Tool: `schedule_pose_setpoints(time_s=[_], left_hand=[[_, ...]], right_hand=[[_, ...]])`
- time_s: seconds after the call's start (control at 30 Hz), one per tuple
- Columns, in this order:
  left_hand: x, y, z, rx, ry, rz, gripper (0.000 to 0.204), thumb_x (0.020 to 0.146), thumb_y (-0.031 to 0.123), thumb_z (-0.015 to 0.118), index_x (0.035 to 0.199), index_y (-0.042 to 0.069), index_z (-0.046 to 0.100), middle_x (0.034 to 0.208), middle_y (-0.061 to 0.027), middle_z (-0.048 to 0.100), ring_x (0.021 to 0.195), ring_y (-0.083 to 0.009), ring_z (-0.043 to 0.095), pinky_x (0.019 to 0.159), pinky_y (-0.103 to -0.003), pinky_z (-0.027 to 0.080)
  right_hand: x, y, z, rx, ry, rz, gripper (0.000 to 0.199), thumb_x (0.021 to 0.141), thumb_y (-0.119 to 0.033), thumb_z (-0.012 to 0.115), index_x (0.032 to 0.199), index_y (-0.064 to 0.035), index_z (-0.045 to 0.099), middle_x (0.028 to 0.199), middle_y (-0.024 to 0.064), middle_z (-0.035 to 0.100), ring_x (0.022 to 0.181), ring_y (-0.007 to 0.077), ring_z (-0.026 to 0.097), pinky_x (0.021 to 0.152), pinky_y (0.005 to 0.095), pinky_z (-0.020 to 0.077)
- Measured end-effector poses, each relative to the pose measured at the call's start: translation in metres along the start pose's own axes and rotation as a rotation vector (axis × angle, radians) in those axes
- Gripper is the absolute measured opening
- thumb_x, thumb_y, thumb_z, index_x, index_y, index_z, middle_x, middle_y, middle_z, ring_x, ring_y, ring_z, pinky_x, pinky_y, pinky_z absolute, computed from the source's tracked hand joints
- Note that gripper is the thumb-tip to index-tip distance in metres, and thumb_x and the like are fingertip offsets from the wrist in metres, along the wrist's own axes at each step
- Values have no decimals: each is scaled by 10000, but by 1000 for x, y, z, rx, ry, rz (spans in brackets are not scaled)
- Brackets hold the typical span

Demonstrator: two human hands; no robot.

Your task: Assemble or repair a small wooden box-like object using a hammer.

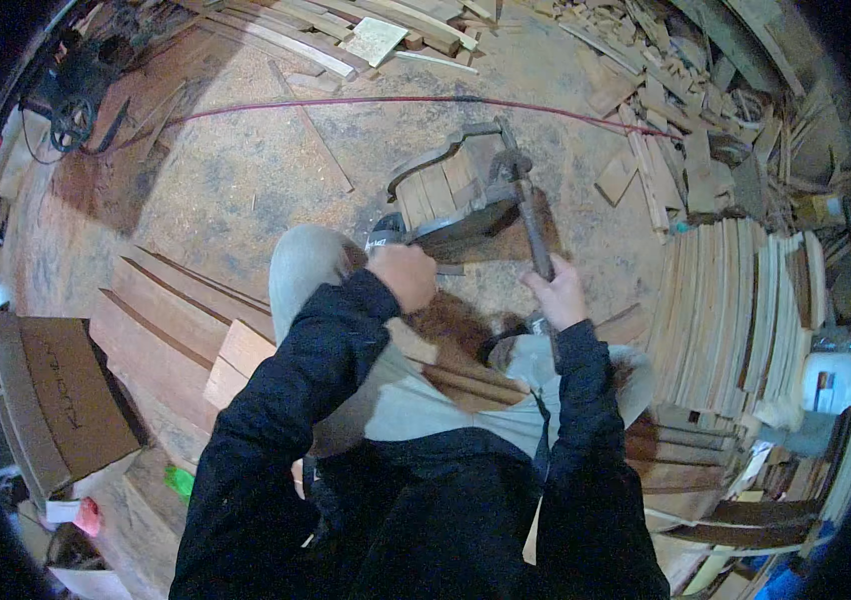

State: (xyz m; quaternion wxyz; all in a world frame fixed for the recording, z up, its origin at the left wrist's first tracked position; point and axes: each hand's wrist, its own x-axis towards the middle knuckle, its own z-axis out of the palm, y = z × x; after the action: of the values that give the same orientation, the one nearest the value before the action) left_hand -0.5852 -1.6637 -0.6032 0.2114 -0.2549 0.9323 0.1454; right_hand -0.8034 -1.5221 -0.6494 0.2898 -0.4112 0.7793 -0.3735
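My left hand (pixel 404 275) grips a dark power tool (pixel 386 236) pressed against a curved wooden workpiece (pixel 451 190) made of several slats. A metal bar clamp (pixel 531 210) runs across that workpiece, and my right hand (pixel 558 292) is closed around its lower end. Both hands sit just above my knees, which are in grey trousers. The tip of the tool is hidden behind my left hand.
A red cable (pixel 366 100) crosses the sawdust-covered floor beyond the workpiece. Stacked boards (pixel 746 310) stand on the right, long planks (pixel 176 320) and a cardboard box (pixel 66 390) on the left. Offcuts (pixel 666 90) pile at the back right, a machine (pixel 71 95) at the far left.
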Motion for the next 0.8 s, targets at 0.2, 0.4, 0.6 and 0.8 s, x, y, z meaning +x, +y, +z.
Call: schedule_pose_setpoints(time_s=[0.2, 0.4, 0.6, 0.8], left_hand=[[128, -20, 103, -131, 248, -385, 401, 783, 342, 596, 1023, 21, 578, 1040, -143, 575, 977, -319, 573, 735, -440, 495], [189, -62, 194, -316, 287, -443, 409, 826, 314, 531, 1139, 58, 468, 1009, -136, 557, 1015, -306, 546, 847, -488, 404], [201, -45, 166, -147, 69, -359, 463, 890, 325, 425, 1285, 85, 421, 1111, -114, 564, 931, -277, 596, 753, -519, 428], [184, -39, 133, -152, 114, -335, 452, 863, 216, 449, 1296, 110, 377, 1017, -147, 565, 855, -274, 621, 650, -411, 498]], right_hand=[[5, -38, 20, 147, -141, -18, 175, 738, -94, 670, 818, 8, 552, 671, 12, 486, 629, 100, 442, 593, 260, 399], [-6, -92, 16, -98, -196, -112, 242, 722, -125, 681, 883, 5, 556, 699, 97, 566, 633, 166, 550, 608, 297, 451], [14, -110, 4, -214, -86, -409, 333, 717, -126, 655, 1003, -24, 518, 676, 164, 605, 637, 357, 619, 565, 388, 493], [66, 0, -23, -520, -205, -40, 382, 714, -222, 641, 1014, -27, 508, 703, 198, 607, 703, 398, 603, 616, 436, 491]])
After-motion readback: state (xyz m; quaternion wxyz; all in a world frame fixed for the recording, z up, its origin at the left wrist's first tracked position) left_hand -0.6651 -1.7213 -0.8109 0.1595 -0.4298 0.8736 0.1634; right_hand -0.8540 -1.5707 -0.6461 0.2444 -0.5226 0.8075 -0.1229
